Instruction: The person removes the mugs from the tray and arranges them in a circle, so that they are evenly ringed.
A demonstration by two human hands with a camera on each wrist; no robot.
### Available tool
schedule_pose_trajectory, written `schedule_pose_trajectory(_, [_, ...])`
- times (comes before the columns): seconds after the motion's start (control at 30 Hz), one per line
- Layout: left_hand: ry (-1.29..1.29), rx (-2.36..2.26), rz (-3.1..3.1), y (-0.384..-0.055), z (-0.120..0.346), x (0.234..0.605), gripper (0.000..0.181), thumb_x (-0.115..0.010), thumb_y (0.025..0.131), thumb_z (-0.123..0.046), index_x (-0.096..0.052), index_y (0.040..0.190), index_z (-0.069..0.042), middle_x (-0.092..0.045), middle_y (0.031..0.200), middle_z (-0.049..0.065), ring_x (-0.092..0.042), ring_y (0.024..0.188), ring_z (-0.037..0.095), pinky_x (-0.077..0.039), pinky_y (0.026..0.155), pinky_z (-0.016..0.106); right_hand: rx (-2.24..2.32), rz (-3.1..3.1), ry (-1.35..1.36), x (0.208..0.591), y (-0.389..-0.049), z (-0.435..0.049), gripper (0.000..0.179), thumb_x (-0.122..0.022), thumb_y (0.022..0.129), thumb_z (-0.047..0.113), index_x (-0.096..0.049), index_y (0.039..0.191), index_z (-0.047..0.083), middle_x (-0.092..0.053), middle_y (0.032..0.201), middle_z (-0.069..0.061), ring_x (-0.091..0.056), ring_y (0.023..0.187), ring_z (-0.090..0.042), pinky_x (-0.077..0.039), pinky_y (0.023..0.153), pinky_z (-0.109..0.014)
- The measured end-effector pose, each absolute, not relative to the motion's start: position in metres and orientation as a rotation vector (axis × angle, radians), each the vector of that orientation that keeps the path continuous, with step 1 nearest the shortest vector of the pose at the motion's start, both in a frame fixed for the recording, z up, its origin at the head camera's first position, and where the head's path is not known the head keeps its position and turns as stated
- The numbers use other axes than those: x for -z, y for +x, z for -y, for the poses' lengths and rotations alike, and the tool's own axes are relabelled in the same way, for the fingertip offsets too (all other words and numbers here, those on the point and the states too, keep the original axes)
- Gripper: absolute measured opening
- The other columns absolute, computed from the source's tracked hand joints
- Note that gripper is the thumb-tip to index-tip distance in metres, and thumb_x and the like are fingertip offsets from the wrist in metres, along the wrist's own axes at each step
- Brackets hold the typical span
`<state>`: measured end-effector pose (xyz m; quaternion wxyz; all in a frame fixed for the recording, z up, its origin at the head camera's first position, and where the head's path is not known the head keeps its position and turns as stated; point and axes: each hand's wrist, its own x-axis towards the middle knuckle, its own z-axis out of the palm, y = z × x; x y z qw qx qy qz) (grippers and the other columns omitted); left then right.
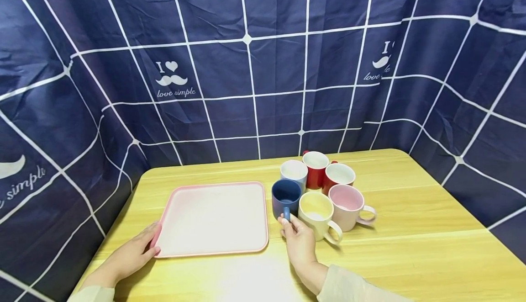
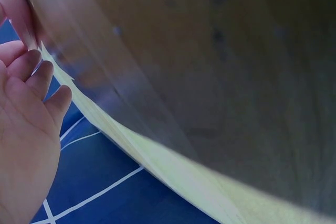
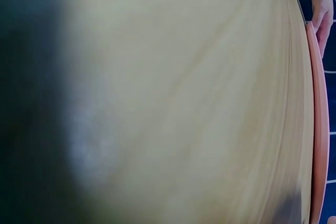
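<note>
My right hand (image 1: 300, 242) pinches the handle of a dark blue mug (image 1: 286, 190) between thumb and fingers. The mug is upright, right of a pink-rimmed tray (image 1: 213, 219). My left hand (image 1: 133, 251) rests at the tray's front left corner, fingers along the side and thumb at the corner. In the left wrist view, the fingers of the left hand (image 2: 29, 108) look extended and slightly bent. Close beside the dark blue mug stand a cream mug (image 1: 316, 206) and a light blue mug (image 1: 294, 170). The right wrist view hides the gripping fingers.
A pink mug (image 1: 346, 198) and two red mugs with white insides, a rear red mug (image 1: 315, 176) and a nearer red mug (image 1: 328, 184), complete the cluster. All stand on a wooden table (image 1: 411, 219). A dark blue checked curtain (image 1: 222, 69) surrounds the table's back and sides.
</note>
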<state>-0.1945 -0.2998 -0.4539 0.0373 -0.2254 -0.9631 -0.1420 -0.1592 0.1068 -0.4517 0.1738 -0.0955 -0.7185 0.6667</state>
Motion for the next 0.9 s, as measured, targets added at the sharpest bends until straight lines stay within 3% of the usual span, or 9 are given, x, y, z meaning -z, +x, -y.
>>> schedule_pose_trajectory(0.2, [-0.697, 0.449, 2.945, -0.195, 0.3, 0.454, 0.062, -0.067, 0.088, -0.026, -0.046, 0.136, 0.008, -0.047, 0.138, 0.024, -0.044, 0.126, 0.039, -0.036, 0.097, 0.054, -1.928, 2.003, -0.264, 0.45, -0.161, -0.107, 0.022, -0.058, 0.092, -0.001, -0.063, 0.11, -0.013, -0.067, 0.103, -0.023, -0.065, 0.095, -0.032, -0.055, 0.074, -0.027])
schedule_pose_trajectory(0.53, [-0.702, 0.452, 2.928, -0.195, 0.3, 0.455, 0.062, -0.068, 0.087, -0.024, -0.047, 0.135, 0.009, -0.047, 0.137, 0.024, -0.044, 0.126, 0.039, -0.036, 0.096, 0.055, -1.87, 2.135, -0.247, 0.438, -0.155, -0.11, 0.033, -0.067, 0.089, 0.011, -0.063, 0.113, -0.012, -0.068, 0.103, -0.02, -0.064, 0.095, -0.025, -0.049, 0.074, -0.015])
schedule_pose_trajectory(0.7, [-0.704, 0.44, 2.922, -0.195, 0.301, 0.457, 0.061, -0.068, 0.087, -0.024, -0.047, 0.135, 0.008, -0.047, 0.137, 0.024, -0.044, 0.126, 0.038, -0.037, 0.096, 0.053, -1.98, 2.178, -0.244, 0.423, -0.15, -0.112, 0.047, -0.065, 0.091, 0.013, -0.05, 0.126, -0.016, -0.06, 0.117, -0.028, -0.06, 0.106, -0.033, -0.052, 0.084, -0.028])
schedule_pose_trajectory(0.8, [-0.702, 0.432, 2.923, -0.196, 0.301, 0.457, 0.062, -0.068, 0.088, -0.025, -0.047, 0.135, 0.008, -0.047, 0.137, 0.024, -0.044, 0.126, 0.038, -0.037, 0.096, 0.053, -2.02, 2.199, -0.213, 0.411, -0.146, -0.115, 0.057, -0.063, 0.092, 0.013, -0.039, 0.133, -0.02, -0.048, 0.129, -0.036, -0.051, 0.118, -0.042, -0.045, 0.095, -0.041])
schedule_pose_trajectory(0.9, [-0.703, 0.44, 2.925, -0.196, 0.302, 0.457, 0.062, -0.068, 0.088, -0.025, -0.047, 0.135, 0.008, -0.047, 0.137, 0.024, -0.044, 0.126, 0.039, -0.037, 0.097, 0.054, -2.008, 2.252, -0.21, 0.398, -0.141, -0.117, 0.063, -0.064, 0.091, 0.014, -0.034, 0.135, -0.019, -0.041, 0.135, -0.037, -0.045, 0.121, -0.046, -0.042, 0.096, -0.046])
